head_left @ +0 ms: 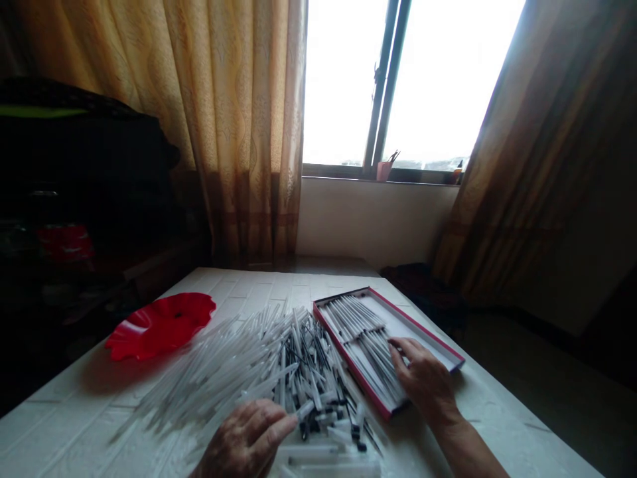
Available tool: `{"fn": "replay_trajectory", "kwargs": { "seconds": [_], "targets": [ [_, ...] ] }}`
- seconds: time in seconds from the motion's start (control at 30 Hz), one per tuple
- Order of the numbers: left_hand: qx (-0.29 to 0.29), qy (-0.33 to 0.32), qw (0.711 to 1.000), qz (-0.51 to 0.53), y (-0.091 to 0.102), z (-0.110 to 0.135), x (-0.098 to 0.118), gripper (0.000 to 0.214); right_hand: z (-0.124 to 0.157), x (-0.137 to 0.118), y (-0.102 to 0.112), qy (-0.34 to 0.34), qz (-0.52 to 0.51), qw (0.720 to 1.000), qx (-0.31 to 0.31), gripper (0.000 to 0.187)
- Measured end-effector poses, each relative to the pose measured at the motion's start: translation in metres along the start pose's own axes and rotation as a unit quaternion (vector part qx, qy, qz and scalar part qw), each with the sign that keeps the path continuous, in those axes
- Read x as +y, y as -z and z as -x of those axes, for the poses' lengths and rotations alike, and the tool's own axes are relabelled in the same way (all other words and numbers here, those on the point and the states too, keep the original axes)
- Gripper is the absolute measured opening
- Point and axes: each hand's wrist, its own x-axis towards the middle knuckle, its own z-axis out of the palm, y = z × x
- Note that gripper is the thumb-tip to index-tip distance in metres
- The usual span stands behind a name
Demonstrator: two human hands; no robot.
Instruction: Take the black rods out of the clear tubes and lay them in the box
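Note:
A big heap of clear plastic pens (249,372) with black tips covers the middle of the white table (60,425). My left hand (249,441) is at the heap's near edge, its fingers pinched on one pen (304,411). A shallow red-rimmed box (450,354) lies to the right and holds a row of pens. My right hand (423,378) rests flat in the box, with its fingers stretched over the pens there.
A red wavy-edged plate (159,325) sits on the table at the left. Beyond the table are yellow curtains (233,133), a bright window (398,79) with small items on its sill, and dark furniture at the left.

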Motion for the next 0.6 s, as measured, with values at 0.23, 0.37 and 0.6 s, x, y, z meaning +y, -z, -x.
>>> {"fn": "replay_trajectory", "kwargs": {
  "seconds": [0.23,0.37,0.6],
  "targets": [
    [-0.037,0.031,0.999,0.000,-0.008,0.010,-0.005,0.032,-0.003,-0.005,-0.002,-0.014,-0.020,0.999,-0.020,0.032],
    [-0.026,-0.013,0.999,-0.028,-0.020,0.012,-0.007,0.040,-0.017,-0.012,0.002,-0.034,-0.034,0.997,-0.060,0.032],
    [-0.025,-0.041,0.996,-0.073,-0.020,0.001,-0.003,0.053,-0.050,-0.003,0.010,-0.047,-0.050,0.987,-0.144,0.031]
  ]
}}
